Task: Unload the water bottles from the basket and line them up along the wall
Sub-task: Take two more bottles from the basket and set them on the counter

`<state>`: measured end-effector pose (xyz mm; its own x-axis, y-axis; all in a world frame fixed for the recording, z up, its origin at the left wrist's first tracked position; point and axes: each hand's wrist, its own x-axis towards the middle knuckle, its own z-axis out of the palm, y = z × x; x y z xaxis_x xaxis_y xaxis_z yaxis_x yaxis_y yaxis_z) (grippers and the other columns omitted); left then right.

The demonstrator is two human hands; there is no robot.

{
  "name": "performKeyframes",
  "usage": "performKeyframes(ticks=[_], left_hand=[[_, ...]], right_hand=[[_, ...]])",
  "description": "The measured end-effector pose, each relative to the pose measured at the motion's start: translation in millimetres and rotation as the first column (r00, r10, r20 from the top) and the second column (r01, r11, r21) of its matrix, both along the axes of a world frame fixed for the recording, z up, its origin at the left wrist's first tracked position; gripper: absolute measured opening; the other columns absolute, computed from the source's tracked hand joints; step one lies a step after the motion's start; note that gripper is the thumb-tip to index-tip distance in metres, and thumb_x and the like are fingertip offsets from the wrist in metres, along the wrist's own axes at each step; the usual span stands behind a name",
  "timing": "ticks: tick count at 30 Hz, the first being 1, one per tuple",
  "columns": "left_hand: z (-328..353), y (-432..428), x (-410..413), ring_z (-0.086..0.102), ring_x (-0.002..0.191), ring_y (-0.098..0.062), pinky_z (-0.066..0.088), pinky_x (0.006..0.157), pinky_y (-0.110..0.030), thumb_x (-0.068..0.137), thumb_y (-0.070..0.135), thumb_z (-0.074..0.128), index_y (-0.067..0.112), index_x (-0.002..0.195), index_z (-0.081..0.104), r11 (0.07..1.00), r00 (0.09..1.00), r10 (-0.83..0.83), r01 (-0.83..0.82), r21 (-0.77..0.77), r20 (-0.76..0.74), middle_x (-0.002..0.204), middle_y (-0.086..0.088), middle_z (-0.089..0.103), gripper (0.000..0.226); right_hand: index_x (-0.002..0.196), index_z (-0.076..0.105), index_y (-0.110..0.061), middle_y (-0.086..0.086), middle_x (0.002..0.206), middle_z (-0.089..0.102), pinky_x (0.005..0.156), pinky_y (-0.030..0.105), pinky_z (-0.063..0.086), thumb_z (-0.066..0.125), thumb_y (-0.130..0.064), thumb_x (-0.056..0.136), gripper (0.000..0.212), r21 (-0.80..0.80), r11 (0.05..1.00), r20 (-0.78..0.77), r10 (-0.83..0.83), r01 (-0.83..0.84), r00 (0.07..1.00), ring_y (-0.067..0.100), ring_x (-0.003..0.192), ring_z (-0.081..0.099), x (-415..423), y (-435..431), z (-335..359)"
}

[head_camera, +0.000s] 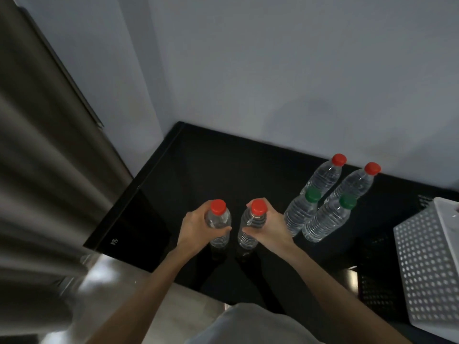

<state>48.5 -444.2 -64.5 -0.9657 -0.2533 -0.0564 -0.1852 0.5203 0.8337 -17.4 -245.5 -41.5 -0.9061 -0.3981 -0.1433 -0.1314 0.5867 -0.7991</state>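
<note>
Left hand [196, 228]: clenched round the shoulder of the left red-capped bottle [219, 225], which stood upright on the black bench [173, 194].
Right hand [269, 225]: grasping the right red-capped bottle [252, 225] just beside it.
Placed bottles [325, 202]: four stood far right, nearer the wall [273, 83].
Basket [429, 274]: white, perforated, near right.
Doing it well: probably set both bases flat, slide them toward the wall, then let go.
Writing: none readable on the bottles; a small pale logo [114, 242] on the bench, illegible.
</note>
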Motion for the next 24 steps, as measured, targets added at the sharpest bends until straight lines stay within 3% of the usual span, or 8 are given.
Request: performKeyframes(ticks=[6,12,17,19,22,24], left_hand=[[-0.7,7.5,5.9,0.062,0.11,-0.001,0.052,0.098,-0.036,0.072,0.022,0.083,0.035,0.133,0.049,0.998,1.0,-0.016,0.015,0.056,0.006,0.117,0.015,0.065,0.071],[5.2,15.4,16.1,0.048,0.131,-0.008,0.042,0.11,-0.04,0.081,0.02,0.076,0.035,0.151,0.021,0.995,1.0,0.0,-0.003,0.104,0.026,0.143,0.005,0.051,0.09],[16.5,23.2,37.0,0.045,0.134,-0.004,0.041,0.111,-0.038,0.086,0.028,0.069,0.033,0.15,0.028,0.994,0.991,0.092,-0.086,0.063,-0.093,0.146,0.008,0.048,0.076],[30.7,33.0,50.3,0.042,0.132,0.003,0.038,0.111,-0.027,0.089,0.024,0.068,0.028,0.15,0.032,0.992,0.978,0.125,-0.124,0.021,-0.166,0.146,0.009,0.047,0.071],[55.6,50.5,68.7,0.039,0.127,0.015,0.036,0.106,-0.013,0.09,0.017,0.066,0.022,0.146,0.041,0.991,0.943,0.125,-0.134,-0.009,-0.307,0.14,0.013,0.047,0.061],[70.0,63.3,77.6,0.045,0.128,0.006,0.039,0.106,-0.018,0.092,0.017,0.063,0.021,0.142,0.047,0.993,0.93,0.105,-0.118,-0.016,-0.353,0.138,0.011,0.05,0.053]], right_hand=[[0.119,0.044,-0.037,-0.007,0.109,0.058,0.094,0.038,0.051,0.077,-0.017,0.075,0.058,-0.027,0.994,0.028,0.108,-0.107,0.994,0.005,0.102,0.059,3.7,7.3,-1.5],[0.131,0.037,-0.036,-0.004,0.121,0.058,0.102,0.044,0.047,0.069,-0.034,0.083,0.058,-0.008,0.992,0.081,0.126,-0.126,0.989,0.008,0.115,0.057,11.4,18.2,-0.4],[0.144,0.034,-0.03,-0.009,0.142,0.046,0.107,0.04,0.043,0.062,-0.034,0.091,0.06,0.031,0.997,-0.011,0.078,-0.077,0.997,0.004,0.125,0.045,38.2,38.6,29.4],[0.146,0.033,-0.029,-0.008,0.146,0.043,0.106,0.037,0.045,0.063,-0.032,0.091,0.063,0.0,1.0,-0.06,0.024,-0.024,0.998,0.008,0.127,0.046,53.8,52.6,41.4],[0.143,0.038,-0.03,-0.009,0.138,0.051,0.101,0.034,0.049,0.063,-0.026,0.092,0.057,-0.107,0.993,-0.096,-0.063,0.053,0.993,0.006,0.12,0.054,75.7,73.4,59.6],[0.141,0.041,-0.029,-0.011,0.131,0.057,0.098,0.029,0.05,0.062,-0.021,0.092,0.054,-0.162,0.982,-0.116,-0.12,0.101,0.986,0.002,0.112,0.059,88.9,88.4,71.4]])
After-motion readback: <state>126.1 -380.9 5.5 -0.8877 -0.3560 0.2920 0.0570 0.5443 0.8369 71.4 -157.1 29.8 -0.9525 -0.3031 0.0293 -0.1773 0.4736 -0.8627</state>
